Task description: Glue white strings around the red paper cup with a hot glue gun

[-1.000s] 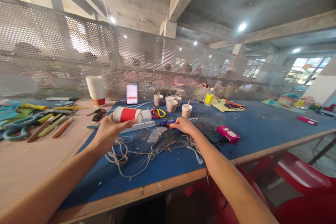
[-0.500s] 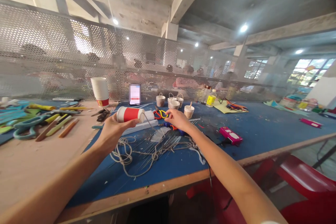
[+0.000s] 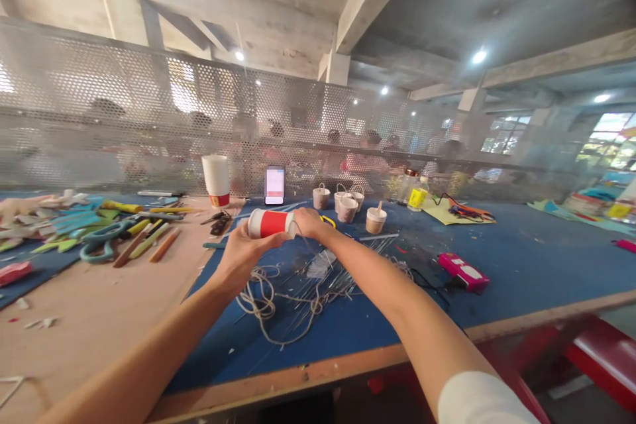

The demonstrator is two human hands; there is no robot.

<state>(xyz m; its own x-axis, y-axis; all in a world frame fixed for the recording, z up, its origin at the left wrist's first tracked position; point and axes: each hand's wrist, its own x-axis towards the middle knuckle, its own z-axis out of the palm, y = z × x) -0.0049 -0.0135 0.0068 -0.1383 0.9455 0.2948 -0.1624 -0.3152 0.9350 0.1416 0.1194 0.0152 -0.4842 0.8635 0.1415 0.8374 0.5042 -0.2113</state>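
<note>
My left hand (image 3: 247, 248) is wrapped round a red and white paper cup (image 3: 275, 224), which lies sideways above the table. A grey cord hangs from the cup's right end. My right hand (image 3: 311, 222) is closed at that same end; its fingertips are partly hidden, and what they pinch does not show. Below both hands, a loose coil of pale cord (image 3: 261, 301) rests beside scattered clear thin sticks (image 3: 342, 271). Just past my right hand, a yellow handle (image 3: 328, 221) of a tool peeks out.
Several small cups with cord handles (image 3: 346, 209) stand near the perforated screen (image 3: 298, 119). A cup with a wooden stick (image 3: 376, 219), phone (image 3: 274, 185), stacked paper cups (image 3: 215, 179), yellow-labelled bottle (image 3: 418, 195) and magenta box (image 3: 463, 271) surround the work area. Scissors (image 3: 102, 242) lie left.
My right hand has moved from beside the red and yellow tool handles to the right end of the cup. The left hand keeps hold of the cup. The view has turned slightly left.
</note>
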